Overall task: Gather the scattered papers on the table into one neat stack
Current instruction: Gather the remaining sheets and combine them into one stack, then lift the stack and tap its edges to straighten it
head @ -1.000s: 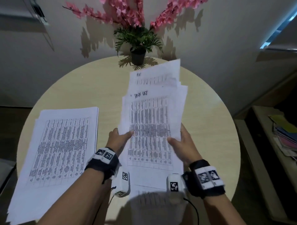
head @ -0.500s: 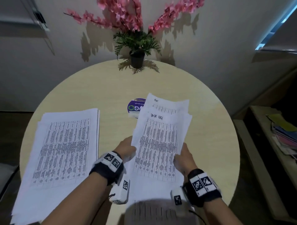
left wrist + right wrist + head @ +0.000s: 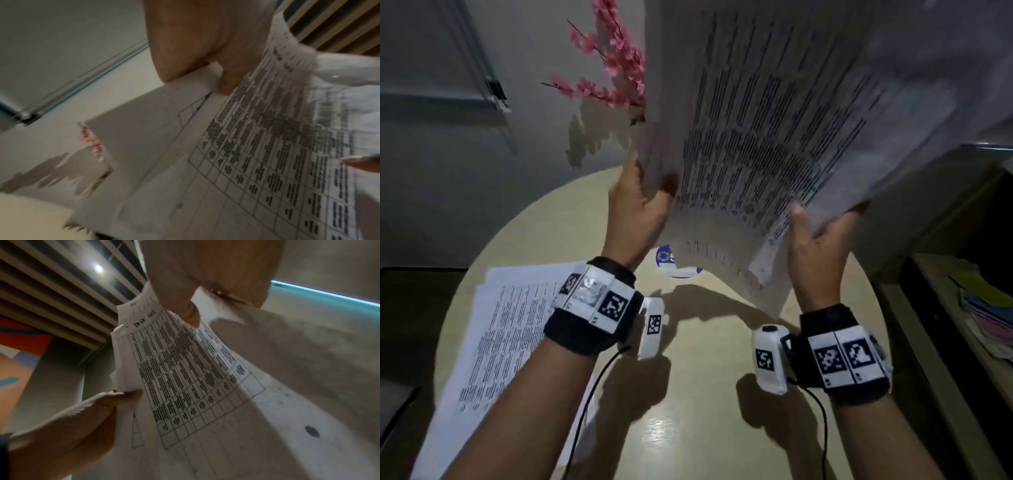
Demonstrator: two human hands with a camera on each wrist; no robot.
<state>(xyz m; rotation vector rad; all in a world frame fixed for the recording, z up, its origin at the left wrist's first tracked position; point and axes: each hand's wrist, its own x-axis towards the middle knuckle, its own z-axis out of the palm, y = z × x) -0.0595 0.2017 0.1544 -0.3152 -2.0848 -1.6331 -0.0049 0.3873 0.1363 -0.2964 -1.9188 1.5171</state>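
Observation:
A bundle of printed table sheets (image 3: 774, 130) is held high above the round table (image 3: 705, 394), tilted toward the camera and blurred. My left hand (image 3: 640, 205) grips its left edge, thumb on the front. My right hand (image 3: 822, 233) grips the right edge from below. The left wrist view shows the sheets (image 3: 277, 154) with my thumb pressed on them. In the right wrist view the same sheets (image 3: 185, 369) are pinched by the right thumb, while the left hand (image 3: 82, 426) holds the other edge. A second pile of printed papers (image 3: 510, 342) lies flat on the table's left side.
A round blue and white disc (image 3: 671, 263) lies on the table under the raised sheets. Pink flowers (image 3: 613, 68) stand at the table's far side, partly hidden. A low shelf with coloured folders (image 3: 986, 315) is at the right.
Both hands have lifted the bundle from just above the table to high in front of the camera, where it covers most of the plant. The left pile has not moved.

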